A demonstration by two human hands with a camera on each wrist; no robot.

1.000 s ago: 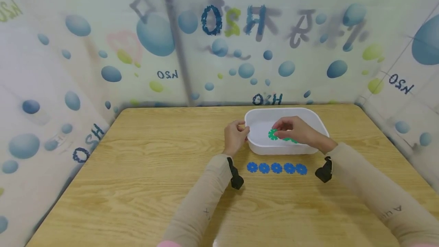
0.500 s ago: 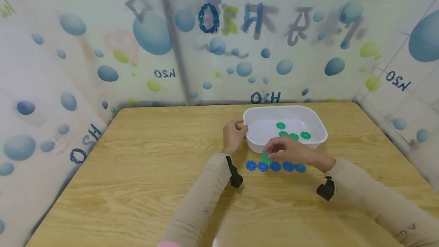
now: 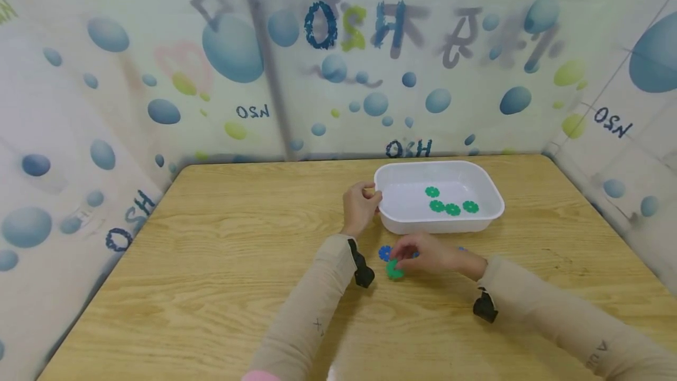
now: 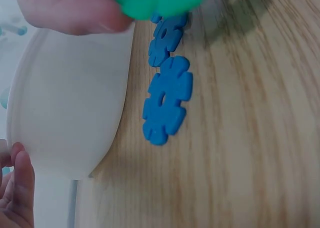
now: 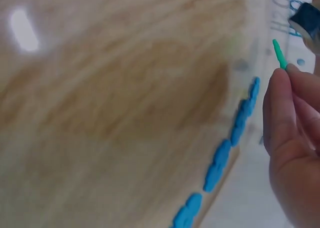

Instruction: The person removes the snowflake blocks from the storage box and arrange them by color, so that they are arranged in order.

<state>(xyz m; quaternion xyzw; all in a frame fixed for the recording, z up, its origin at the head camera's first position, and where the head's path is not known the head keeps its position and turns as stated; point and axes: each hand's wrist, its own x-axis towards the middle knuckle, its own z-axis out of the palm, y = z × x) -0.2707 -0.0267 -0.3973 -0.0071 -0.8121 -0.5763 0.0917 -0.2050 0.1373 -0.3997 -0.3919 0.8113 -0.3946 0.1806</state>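
My left hand (image 3: 359, 209) grips the left rim of a white plastic tub (image 3: 439, 227), thumb on the inside. With thumb and fingers my right hand (image 3: 427, 253) pinches a green flower-shaped disc (image 3: 394, 270), held just in front of the left end of a row of blue flower-shaped discs (image 3: 385, 253). That hand hides most of the row in the head view. The right wrist view has the pinched disc edge-on, above the thumb. In the left wrist view the nearest blue disc (image 4: 169, 101) lies flat, notched and with a slot in its centre.
Several green discs (image 3: 452, 210) lie on the tub's floor. Tub and blue row stand on a wooden table (image 3: 238, 240), the row in front of the tub. A patterned curtain (image 3: 338, 87) rises behind the table's back edge.
My right hand has carried one green disc out of the tub, over the front rim and past the blue row to its near left side. The left hand has stayed on the rim.
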